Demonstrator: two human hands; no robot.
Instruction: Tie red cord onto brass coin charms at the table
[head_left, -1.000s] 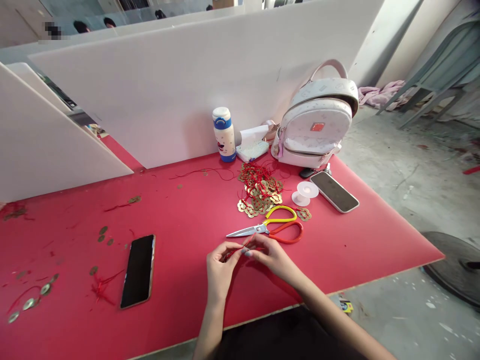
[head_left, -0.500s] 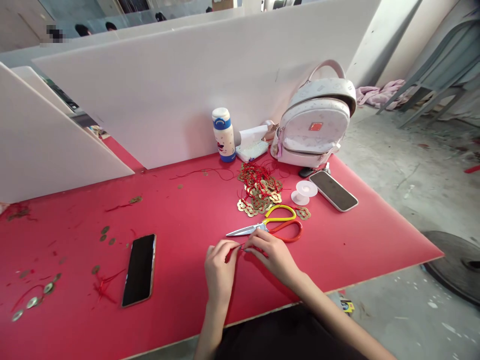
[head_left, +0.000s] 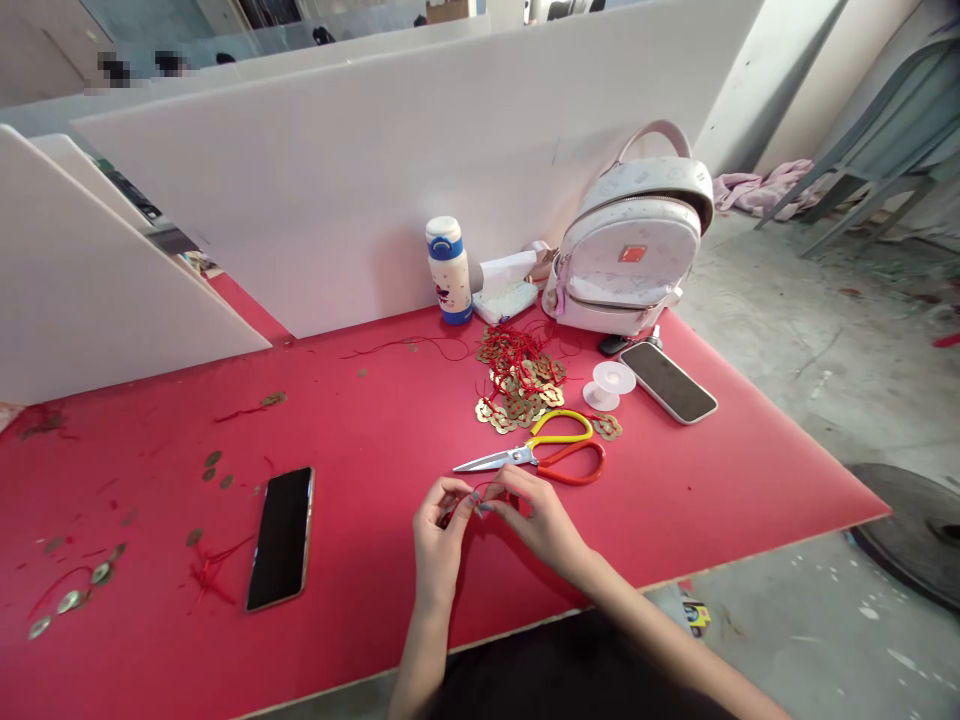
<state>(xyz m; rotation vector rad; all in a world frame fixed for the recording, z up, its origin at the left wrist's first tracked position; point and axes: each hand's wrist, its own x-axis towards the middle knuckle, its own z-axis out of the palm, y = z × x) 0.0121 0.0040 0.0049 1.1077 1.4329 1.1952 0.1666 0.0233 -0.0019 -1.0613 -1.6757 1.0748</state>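
My left hand (head_left: 441,522) and my right hand (head_left: 531,510) meet fingertip to fingertip above the red table (head_left: 360,560). Both pinch a thin red cord (head_left: 484,486), which bows up in a small loop between them. Part of the cord is hidden inside the fingers. Just beyond my hands lie scissors (head_left: 536,455) with one yellow and one red handle, blades pointing left. Behind them is a heap of brass coins tied with red cord (head_left: 521,385). One more coin cluster (head_left: 607,427) rests by the yellow handle.
A white spool (head_left: 609,385) and a pale phone (head_left: 667,382) lie to the right. A bottle (head_left: 448,272) and a backpack (head_left: 631,255) stand against the white partition (head_left: 337,200). At left are a black phone (head_left: 280,538), loose coins (head_left: 69,601) and red cord scraps (head_left: 208,572).
My fingertips have come closer together, and the red cord now bows in a loop between them. My left fingers have shifted slightly. The things on the table stay put.
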